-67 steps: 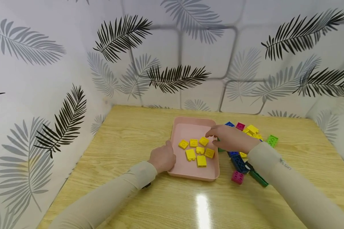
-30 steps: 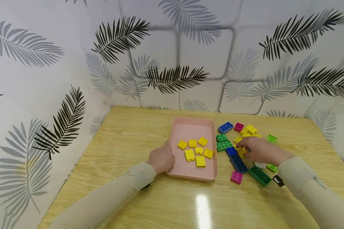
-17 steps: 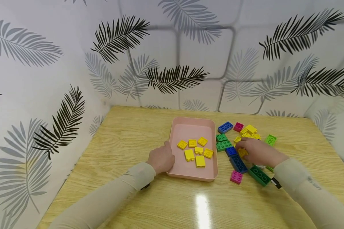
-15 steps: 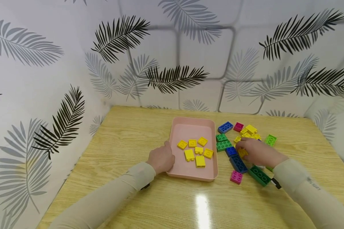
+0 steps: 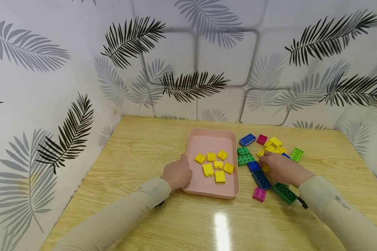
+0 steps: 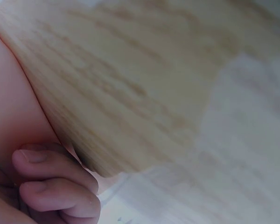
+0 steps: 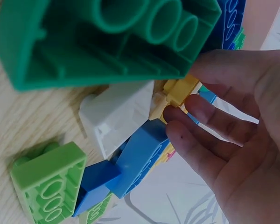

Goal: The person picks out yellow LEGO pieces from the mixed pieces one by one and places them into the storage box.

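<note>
A shallow pink tray (image 5: 212, 139) holds several yellow toy building bricks, such as the yellow brick (image 5: 220, 177) near its front. My left hand (image 5: 177, 173) grips the tray's left rim, with the thumb along the edge; its curled fingers (image 6: 60, 200) show in the left wrist view, where the tray is not seen. To the right of the tray, my right hand (image 5: 284, 169) reaches into a pile of mixed bricks. Its thumb and fingertips pinch a yellow brick (image 7: 182, 89), which they partly cover in the head view.
Around the right hand lie a dark green brick (image 5: 285, 193), a navy brick (image 5: 261, 179), a pink brick (image 5: 259, 194) and a lime brick (image 5: 296, 154). A white brick (image 7: 119, 114) shows under the right hand. Behind the table (image 5: 144, 139) stands a leaf-patterned wall (image 5: 207, 52).
My right hand has moved from above the tray's right edge to the brick pile and its fingers have come together at a yellow brick. The left hand stays at the rim.
</note>
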`<state>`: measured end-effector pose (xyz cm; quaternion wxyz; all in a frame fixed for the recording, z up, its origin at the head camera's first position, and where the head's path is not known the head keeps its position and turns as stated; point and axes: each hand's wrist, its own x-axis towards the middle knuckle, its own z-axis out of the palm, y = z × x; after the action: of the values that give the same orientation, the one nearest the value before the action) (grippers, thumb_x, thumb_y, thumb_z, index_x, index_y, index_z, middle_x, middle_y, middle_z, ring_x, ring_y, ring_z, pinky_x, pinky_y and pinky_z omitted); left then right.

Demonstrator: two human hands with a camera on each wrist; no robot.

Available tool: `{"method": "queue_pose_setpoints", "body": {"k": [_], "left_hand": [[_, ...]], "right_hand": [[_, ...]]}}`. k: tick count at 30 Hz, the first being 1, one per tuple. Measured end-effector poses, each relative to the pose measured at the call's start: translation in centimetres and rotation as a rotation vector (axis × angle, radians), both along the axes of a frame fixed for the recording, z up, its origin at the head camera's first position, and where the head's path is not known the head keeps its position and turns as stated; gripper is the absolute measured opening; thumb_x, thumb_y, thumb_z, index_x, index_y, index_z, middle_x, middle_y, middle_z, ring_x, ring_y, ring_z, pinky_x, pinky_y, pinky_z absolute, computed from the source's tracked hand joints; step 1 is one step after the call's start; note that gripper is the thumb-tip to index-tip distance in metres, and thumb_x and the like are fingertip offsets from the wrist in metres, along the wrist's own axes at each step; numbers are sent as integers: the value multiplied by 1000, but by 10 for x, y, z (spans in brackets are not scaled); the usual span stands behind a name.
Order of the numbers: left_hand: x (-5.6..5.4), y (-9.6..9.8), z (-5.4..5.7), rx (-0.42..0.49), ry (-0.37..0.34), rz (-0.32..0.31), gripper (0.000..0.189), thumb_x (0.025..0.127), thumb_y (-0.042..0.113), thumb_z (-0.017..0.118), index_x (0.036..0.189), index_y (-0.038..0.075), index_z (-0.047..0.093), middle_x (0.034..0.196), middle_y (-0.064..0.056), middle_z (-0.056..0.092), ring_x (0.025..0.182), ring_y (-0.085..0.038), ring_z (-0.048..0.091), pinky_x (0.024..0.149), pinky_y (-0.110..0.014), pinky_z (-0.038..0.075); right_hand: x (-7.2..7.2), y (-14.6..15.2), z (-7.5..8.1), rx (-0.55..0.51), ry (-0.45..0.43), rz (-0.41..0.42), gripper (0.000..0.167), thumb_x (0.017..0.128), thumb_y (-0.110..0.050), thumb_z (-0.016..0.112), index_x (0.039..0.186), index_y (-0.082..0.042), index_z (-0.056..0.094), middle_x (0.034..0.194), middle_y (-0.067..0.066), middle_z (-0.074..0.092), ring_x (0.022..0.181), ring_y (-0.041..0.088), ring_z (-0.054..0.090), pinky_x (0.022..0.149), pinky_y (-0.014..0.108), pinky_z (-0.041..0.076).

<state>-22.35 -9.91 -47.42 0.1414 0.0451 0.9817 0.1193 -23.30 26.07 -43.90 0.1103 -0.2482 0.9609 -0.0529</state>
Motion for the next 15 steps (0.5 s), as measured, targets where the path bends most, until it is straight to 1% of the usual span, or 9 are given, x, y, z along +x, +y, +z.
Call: {"method": "queue_pose_setpoints", "body": {"k": [10,15], "left_hand": [[1,1,1,-11,8,-7,68,101,28,51,154,-6,26,65,-4,60,53,-17,55,49,-30,43],[1,-1,2,-4,-3,-6,68,101,27,50,155,-6,24,68,-4,60,55,-18,56,51,-30,43]], "right_hand": [[2,2,1,0,4,12,28,85,-10,80,111,-14,71,111,6,67,96,22,66,90,50,55],[0,1,10,-4,35,20,29,83,-11,82,110,-14,72,111,6,70,99,25,66,91,52,54]]}}
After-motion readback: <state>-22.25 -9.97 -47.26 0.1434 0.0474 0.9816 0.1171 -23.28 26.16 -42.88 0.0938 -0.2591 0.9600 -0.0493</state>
